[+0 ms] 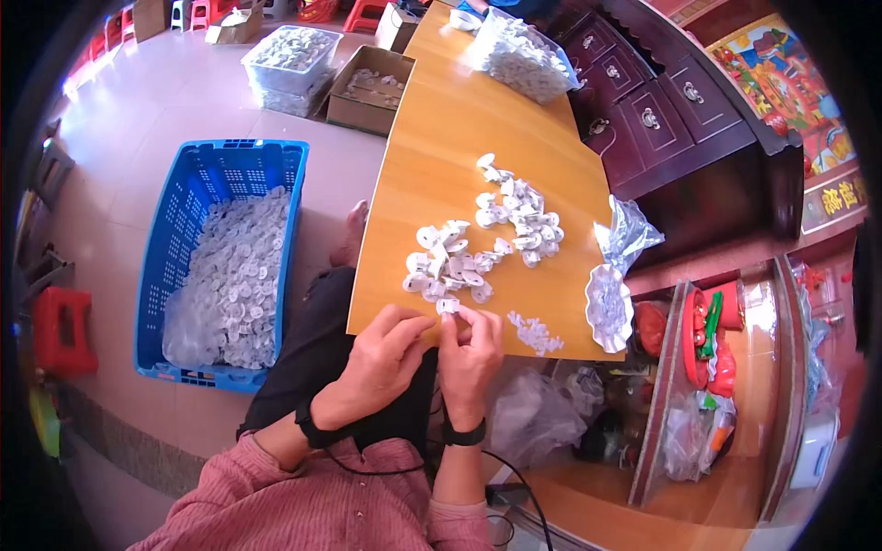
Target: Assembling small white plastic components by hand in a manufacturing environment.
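Note:
At the near edge of the wooden table (395,266), my right hand (470,354) pinches a small white plastic part (447,306) with a rounded top. Just left of it is my left hand (386,354), its thumb and forefinger closed together; whatever they may hold is too small to make out. Beyond the hands lies a loose pile of similar white plastic parts (450,262), with a second pile (524,216) farther back to the right. Several tiny whitish pieces (535,335) are scattered to the right of my right hand.
On the floor to the left stands a blue crate (154,275) of white discs. A scalloped white dish (625,312) and a clear bag (629,234) lie at the table's right edge. A full clear tub (524,73) stands at the far end, beside dark drawers (643,119).

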The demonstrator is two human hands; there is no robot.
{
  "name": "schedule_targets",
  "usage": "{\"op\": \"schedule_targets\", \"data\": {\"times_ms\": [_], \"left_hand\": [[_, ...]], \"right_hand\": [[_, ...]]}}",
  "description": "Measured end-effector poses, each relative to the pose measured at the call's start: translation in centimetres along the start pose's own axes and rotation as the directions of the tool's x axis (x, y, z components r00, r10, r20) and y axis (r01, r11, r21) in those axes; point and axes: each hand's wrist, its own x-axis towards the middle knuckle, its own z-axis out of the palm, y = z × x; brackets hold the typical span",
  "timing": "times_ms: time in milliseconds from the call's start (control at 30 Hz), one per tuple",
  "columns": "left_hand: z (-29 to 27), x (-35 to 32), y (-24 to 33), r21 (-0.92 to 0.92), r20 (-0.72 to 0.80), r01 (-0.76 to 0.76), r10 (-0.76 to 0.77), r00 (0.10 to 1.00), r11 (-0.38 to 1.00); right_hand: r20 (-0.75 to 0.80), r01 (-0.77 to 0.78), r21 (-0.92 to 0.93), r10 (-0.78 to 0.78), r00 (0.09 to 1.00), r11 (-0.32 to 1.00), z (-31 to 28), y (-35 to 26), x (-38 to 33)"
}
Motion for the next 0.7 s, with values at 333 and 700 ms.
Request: {"op": "schedule_targets", "data": {"times_ms": [333, 700], "left_hand": [[1.4, 2.4, 0.2, 0.304, 0.001, -0.156, 0.163, 0.987, 0.94], [1.7, 2.0, -0.7, 0.345, -0.035, -0.168, 0.192, 0.981, 0.923]], "right_hand": [[0.033, 0.142, 0.042, -0.144, 0.989, 0.989, -1.2, 0.3, -0.4], [-0.033, 0.125, -0.526, -0.167, 0.985, 0.841, -4.4, 4.2, 0.9]]}}
